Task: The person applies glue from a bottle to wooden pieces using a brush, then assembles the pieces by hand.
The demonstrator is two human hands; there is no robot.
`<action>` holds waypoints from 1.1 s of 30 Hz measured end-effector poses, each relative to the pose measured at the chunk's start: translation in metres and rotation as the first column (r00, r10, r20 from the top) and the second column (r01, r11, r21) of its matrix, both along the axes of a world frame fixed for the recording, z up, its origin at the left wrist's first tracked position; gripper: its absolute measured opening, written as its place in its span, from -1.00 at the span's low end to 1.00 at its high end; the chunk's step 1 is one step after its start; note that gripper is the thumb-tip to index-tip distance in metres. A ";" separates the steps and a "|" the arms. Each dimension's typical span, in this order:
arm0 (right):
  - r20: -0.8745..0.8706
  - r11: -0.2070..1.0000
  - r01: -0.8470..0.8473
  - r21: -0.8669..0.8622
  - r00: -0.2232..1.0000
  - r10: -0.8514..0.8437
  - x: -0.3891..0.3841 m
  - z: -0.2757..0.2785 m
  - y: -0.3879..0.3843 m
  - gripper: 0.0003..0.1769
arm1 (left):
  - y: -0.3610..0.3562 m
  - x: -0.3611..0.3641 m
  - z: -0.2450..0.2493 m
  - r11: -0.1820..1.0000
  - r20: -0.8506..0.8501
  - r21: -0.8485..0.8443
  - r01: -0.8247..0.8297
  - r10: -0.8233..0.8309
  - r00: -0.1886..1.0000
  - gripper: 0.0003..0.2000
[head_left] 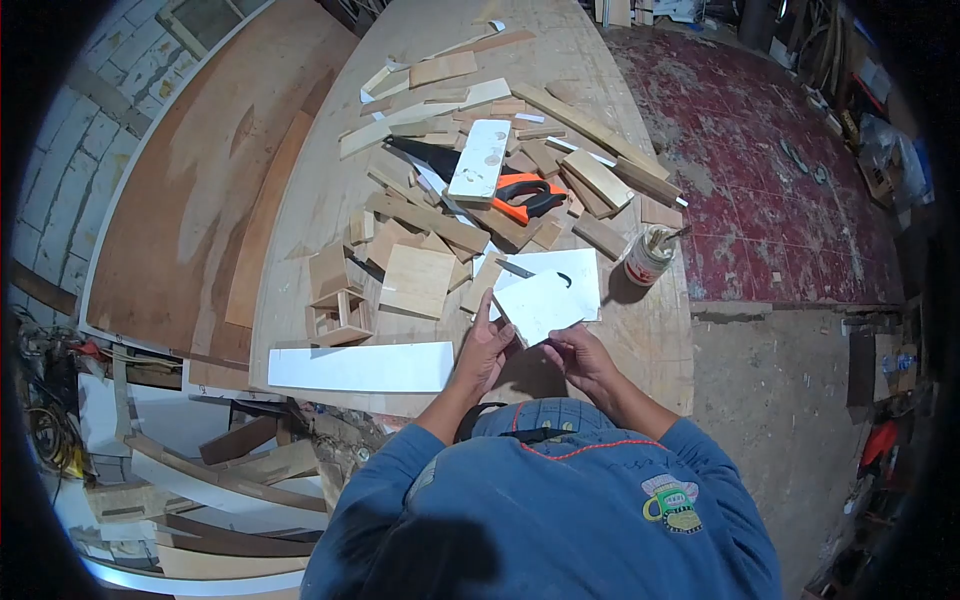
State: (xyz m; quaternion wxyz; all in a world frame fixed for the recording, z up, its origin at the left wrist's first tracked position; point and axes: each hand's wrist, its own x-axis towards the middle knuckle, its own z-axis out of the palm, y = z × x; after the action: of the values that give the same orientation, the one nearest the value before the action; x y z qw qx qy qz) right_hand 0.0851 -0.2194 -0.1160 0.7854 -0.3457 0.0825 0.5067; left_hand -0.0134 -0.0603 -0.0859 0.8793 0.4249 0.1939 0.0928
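A small white board point(541, 308) is held between my two hands near the table's front edge. My left hand point(487, 350) grips its left lower edge, and my right hand point(582, 358) has its thumb and fingers closed on the right lower corner. Just beyond the board lies a larger white sheet point(585, 272). A thin grey tool point(515, 268) with a curved dark end shows at the board's far edge; its kind cannot be made out. Left of my hands are a square wooden piece point(417, 281), a small wooden box frame point(341, 317) and a long white strip point(360, 367).
Wood offcuts point(470, 235) cover the middle of the table point(655, 350). Among them lies a handsaw point(528, 197) with an orange and black handle, partly under a white block point(481, 160). A glass jar point(648, 260) with brushes stands near the right edge. A large wooden panel point(190, 180) leans left.
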 end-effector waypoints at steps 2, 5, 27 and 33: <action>0.008 1.000 0.023 0.004 1.000 -0.023 0.002 0.003 0.001 -0.52 | -0.001 0.001 0.003 0.998 0.012 -0.003 0.065 -0.065 0.998 -0.27; 0.083 0.996 0.050 -0.070 0.996 -0.044 0.000 0.015 0.003 -0.49 | -0.002 0.000 0.007 0.953 0.054 -0.300 0.040 -0.024 0.998 -0.40; 0.734 0.602 0.600 -0.527 -0.035 0.678 0.038 -0.027 -0.099 -0.87 | 0.020 -0.021 -0.038 0.999 -0.195 0.021 -0.029 0.033 0.980 -0.64; 0.704 0.657 0.261 -0.707 0.351 0.618 0.034 -0.008 -0.070 -0.85 | 0.012 -0.018 -0.023 0.998 -0.195 0.067 0.003 0.010 0.981 -0.64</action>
State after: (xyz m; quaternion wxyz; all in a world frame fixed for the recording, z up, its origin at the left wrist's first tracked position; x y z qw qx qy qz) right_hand 0.1193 -0.2897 -0.1245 0.4127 -0.8513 -0.2201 0.2377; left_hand -0.0316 -0.0487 -0.1090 0.8413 0.4608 0.2765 0.0585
